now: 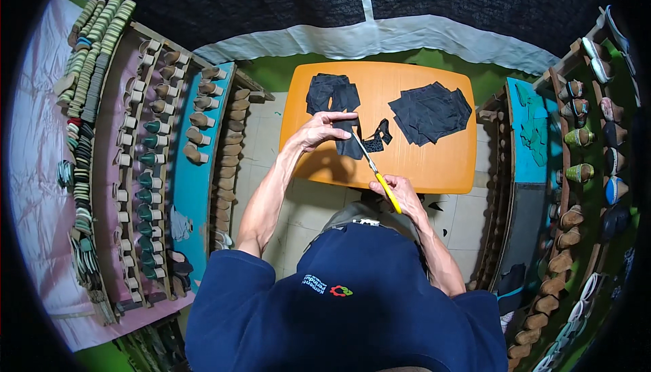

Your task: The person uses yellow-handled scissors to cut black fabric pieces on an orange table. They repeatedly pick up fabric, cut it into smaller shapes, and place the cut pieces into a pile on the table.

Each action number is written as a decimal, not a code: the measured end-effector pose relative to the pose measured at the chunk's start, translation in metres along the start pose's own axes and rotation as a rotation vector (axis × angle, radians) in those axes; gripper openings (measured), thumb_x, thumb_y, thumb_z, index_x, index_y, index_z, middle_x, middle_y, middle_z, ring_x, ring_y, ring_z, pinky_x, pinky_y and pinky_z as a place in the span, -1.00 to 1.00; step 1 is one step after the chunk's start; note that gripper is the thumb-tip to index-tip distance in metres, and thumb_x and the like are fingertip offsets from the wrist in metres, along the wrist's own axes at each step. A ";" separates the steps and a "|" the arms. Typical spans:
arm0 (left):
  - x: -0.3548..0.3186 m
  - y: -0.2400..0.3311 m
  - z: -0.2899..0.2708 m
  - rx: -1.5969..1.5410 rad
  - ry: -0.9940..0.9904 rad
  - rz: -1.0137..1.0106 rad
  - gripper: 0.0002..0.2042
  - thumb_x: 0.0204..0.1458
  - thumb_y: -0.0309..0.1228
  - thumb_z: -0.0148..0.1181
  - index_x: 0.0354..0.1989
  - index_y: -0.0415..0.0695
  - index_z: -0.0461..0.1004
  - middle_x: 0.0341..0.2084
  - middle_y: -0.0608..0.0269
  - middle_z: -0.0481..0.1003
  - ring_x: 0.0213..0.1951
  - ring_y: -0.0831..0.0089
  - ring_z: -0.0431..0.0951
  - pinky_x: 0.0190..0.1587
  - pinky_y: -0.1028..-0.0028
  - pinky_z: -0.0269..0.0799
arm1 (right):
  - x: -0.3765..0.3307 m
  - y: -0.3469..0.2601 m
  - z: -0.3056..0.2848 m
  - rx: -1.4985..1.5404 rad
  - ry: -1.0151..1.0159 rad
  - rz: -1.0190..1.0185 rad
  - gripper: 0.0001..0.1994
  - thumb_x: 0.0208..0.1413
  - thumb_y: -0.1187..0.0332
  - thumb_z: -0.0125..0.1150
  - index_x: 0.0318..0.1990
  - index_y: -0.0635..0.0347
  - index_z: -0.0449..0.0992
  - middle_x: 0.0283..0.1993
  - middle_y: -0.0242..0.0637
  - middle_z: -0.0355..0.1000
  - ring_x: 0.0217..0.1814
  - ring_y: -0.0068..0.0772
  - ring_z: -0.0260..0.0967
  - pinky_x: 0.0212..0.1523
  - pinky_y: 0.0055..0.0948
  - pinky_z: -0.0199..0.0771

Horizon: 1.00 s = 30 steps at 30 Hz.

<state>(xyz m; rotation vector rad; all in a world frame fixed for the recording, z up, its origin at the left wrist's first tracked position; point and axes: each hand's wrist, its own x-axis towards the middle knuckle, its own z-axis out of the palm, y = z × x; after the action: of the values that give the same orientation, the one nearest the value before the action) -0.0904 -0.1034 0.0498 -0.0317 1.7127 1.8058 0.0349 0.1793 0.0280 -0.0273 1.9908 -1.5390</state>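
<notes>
Just fabric piece (pixel 350 143) beneath left hand (pixel 319 130)

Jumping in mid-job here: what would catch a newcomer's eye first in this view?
The orange table at centre, where the left hand holds a dark fabric piece and the right hand works yellow-handled scissors. Dark fabric piles lie on it. Racks of shoe heels flank both sides.

An orange desk (pixel 434 168) with rounded corners stands on a pale tiled floor (pixel 264 134). On the desk, toward ten o'clock, lies a small heap of dark fabric pieces (pixel 325 90). Toward two o'clock lies a larger, fanned pile of dark fabric pieces (pixel 430 111). Near the middle, a small patterned black scrap (pixel 378 138) lies between the two.
</notes>
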 end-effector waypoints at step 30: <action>-0.002 -0.002 0.037 -0.090 -0.113 -0.042 -0.35 -0.09 -0.65 0.39 0.28 -0.18 0.40 -0.19 0.27 0.63 -0.19 0.60 0.60 -0.03 0.56 0.49 | -0.010 0.003 0.003 0.211 -0.104 0.062 -0.50 0.27 -0.15 0.11 -0.37 0.17 0.41 -0.62 -0.44 0.26 -0.67 -0.60 0.20 -0.64 -0.53 0.28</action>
<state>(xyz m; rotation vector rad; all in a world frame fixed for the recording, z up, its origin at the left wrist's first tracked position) -0.0729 -0.0713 0.0543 -0.0030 1.5412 1.8172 0.0452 0.1814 0.0295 0.0390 1.7259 -1.6645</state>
